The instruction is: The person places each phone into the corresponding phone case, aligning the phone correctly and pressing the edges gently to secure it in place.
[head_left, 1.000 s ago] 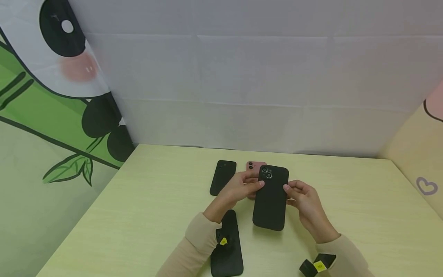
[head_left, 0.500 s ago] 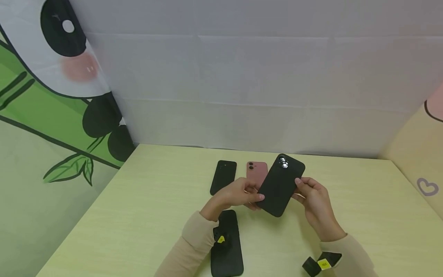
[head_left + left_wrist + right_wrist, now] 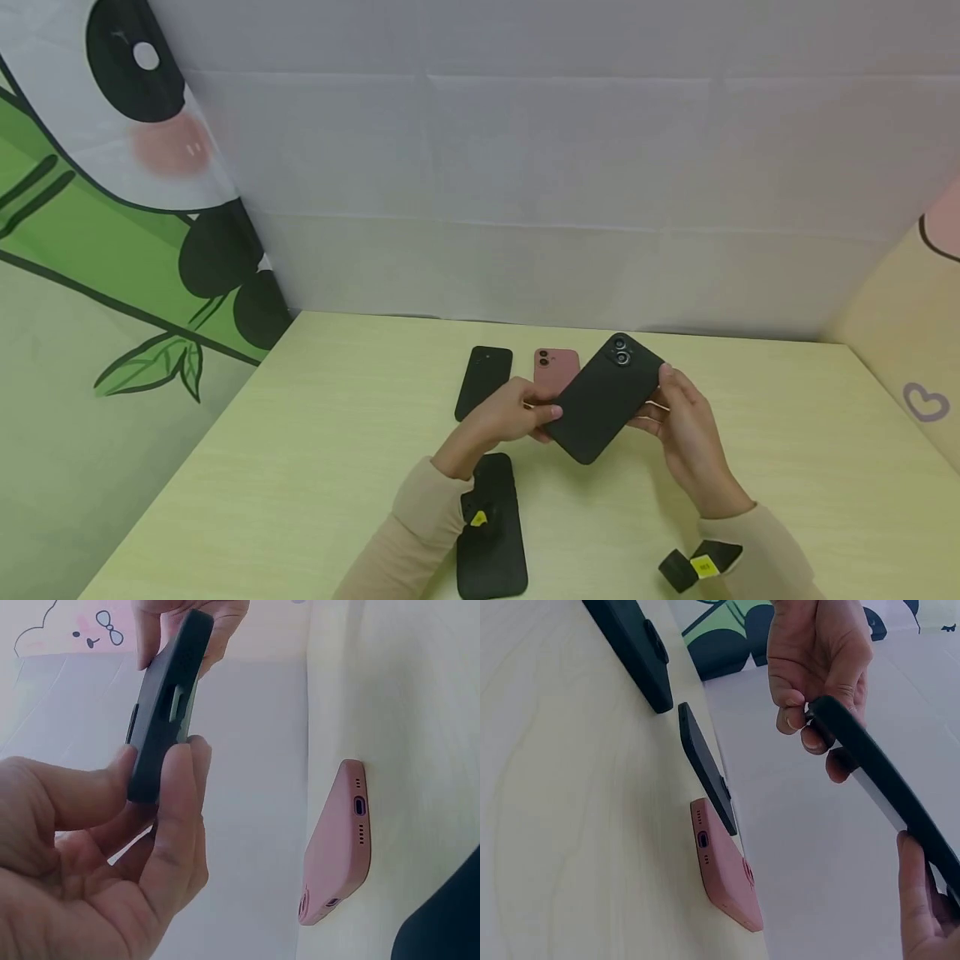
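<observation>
A phone in a matte black case [image 3: 603, 404], with two camera lenses near its upper corner, is held tilted above the table in both hands. My left hand [image 3: 504, 418] pinches its lower left corner between thumb and fingers. At the upper right edge my right hand [image 3: 692, 437] grips it, thumb on the back and fingers behind. In the left wrist view, the case's side [image 3: 169, 720] shows a slot, with a pale strip along its edge. The front of the phone is mostly hidden. Close behind the left hand lies a pink phone [image 3: 557, 367], camera side up.
A thin black phone [image 3: 482, 383] lies at the back, left of the pink one. Nearer me, another black phone [image 3: 504, 550] lies partly under my left sleeve [image 3: 420, 517]. The pale table [image 3: 337, 433] ends at a grey backdrop [image 3: 525, 208].
The black-cased phone has turned clockwise from nearly upright to a slant and shifted up and right. My left hand's grip has gone from its upper left edge to the lower left corner.
</observation>
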`<state>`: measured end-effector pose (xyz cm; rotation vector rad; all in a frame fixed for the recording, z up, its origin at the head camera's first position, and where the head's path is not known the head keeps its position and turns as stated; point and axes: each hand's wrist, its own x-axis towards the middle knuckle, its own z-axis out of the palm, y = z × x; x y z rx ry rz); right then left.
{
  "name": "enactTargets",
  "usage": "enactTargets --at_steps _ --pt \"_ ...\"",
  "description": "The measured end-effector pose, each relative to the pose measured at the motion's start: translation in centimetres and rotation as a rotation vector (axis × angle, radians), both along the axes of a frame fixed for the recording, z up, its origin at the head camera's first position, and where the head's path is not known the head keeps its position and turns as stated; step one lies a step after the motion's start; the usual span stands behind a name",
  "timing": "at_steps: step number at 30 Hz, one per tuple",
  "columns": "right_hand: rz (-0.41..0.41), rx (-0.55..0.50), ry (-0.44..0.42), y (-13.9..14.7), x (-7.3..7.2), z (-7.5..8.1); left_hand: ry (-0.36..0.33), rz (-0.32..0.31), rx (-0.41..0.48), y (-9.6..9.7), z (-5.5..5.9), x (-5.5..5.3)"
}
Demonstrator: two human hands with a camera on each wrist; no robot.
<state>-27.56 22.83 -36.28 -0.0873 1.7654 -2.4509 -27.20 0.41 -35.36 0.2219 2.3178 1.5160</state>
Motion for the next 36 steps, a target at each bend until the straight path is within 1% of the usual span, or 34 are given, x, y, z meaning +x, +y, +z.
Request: enactTargets --at_steps 6,11,14,17,21,23,25,30,33,36 --pt "-0.022 0.051 0.028 0.0 0.1 0.0 0.023 0.024 -0.015 0.0 -0.1 -0.1" --pt "-0.065 0.024 0.032 0.0 -0.1 0.1 0.052 0.041 -0.011 -0.2 0.0 -0.1" --pt "-0.074 0.002 0.027 0.0 -0.1 0.1 0.048 0.034 0.010 -0.5 0.1 -0.1" --pt "-0.096 0.000 0.013 0.0 0.0 0.1 0.016 -0.001 0.046 -0.9 0.1 -0.2" --pt "-0.152 -0.011 -0.018 -0.1 0.1 0.1 -0.017 -0.087 0.078 -1.3 -0.1 -0.3" --pt "-0.175 -0.008 -0.023 -0.1 0.1 0.1 -0.026 -0.116 0.086 -1.3 -0.2 -0.4" --pt "-0.192 0.001 -0.016 -0.2 0.1 0.1 -0.030 -0.139 0.082 -1.4 -0.2 -0.4" --pt "-0.211 0.039 0.007 -0.3 0.1 0.1 -0.042 -0.159 0.077 -1.4 -0.3 -0.4" --pt "-0.227 0.046 0.005 -0.3 0.1 0.1 -0.038 -0.192 0.076 -1.5 -0.4 -0.5" --pt "-0.232 0.056 0.004 -0.4 0.1 0.2 -0.022 -0.236 0.053 -1.5 -0.6 -0.6"
